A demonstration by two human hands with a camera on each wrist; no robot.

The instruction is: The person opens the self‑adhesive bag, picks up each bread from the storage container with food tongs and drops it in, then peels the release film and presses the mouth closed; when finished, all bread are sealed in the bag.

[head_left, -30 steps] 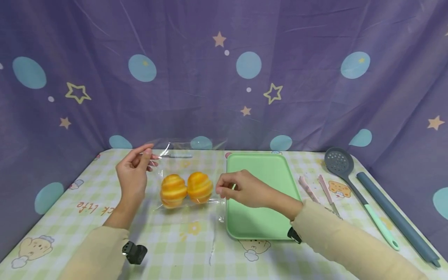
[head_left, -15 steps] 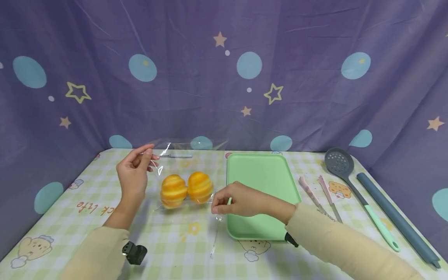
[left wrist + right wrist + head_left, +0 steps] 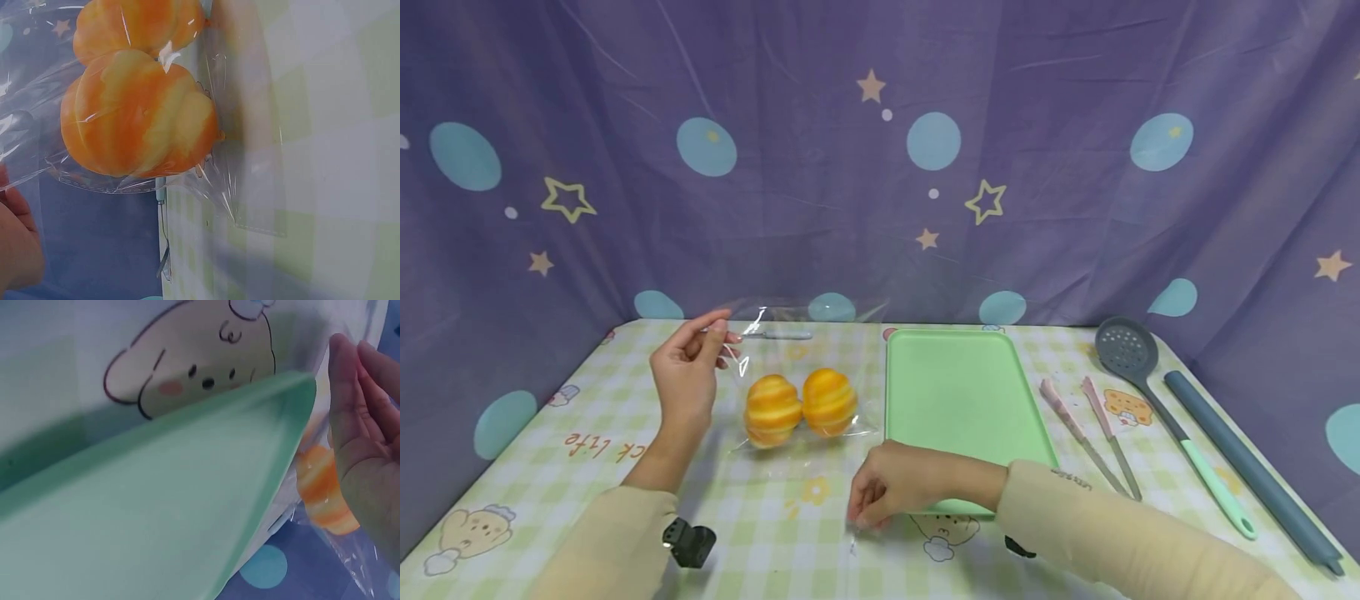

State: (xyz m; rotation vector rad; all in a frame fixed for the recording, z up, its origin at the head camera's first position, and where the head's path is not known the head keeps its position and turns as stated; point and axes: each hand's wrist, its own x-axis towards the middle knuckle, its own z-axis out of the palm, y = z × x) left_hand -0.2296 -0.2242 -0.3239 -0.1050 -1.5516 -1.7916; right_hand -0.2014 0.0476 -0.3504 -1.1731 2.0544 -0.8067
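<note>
Two orange-and-yellow striped bread rolls point(image 3: 829, 402) sit side by side inside a clear plastic bag point(image 3: 867, 358), which is held up over the table. My left hand point(image 3: 691, 371) pinches the bag's left edge between thumb and fingers. Lower and to the right, my right hand point(image 3: 895, 483) has its fingertips together in a pinch; a thin clear strip shows just below them, faint and hard to make out. Close under this hand lies a pale green tray point(image 3: 958, 392), its near edge partly covered by the wrist. In the left wrist view, the nearer roll point(image 3: 137, 115) fills the bag's middle.
A light-blue-handled utensil point(image 3: 786, 336) lies behind the bag. Right of the tray are two slim pink-and-grey utensils point(image 3: 1105, 408), a dark skimmer point(image 3: 1127, 348) with a mint handle, and a long dark grey roll point(image 3: 1247, 467). A purple curtain point(image 3: 880, 208) stands behind the checked tablecloth point(image 3: 760, 533).
My right hand has moved down and slightly left, from the bag's right edge toward the table's front, along the thin clear strip. The left hand and the bag stay nearly still.
</note>
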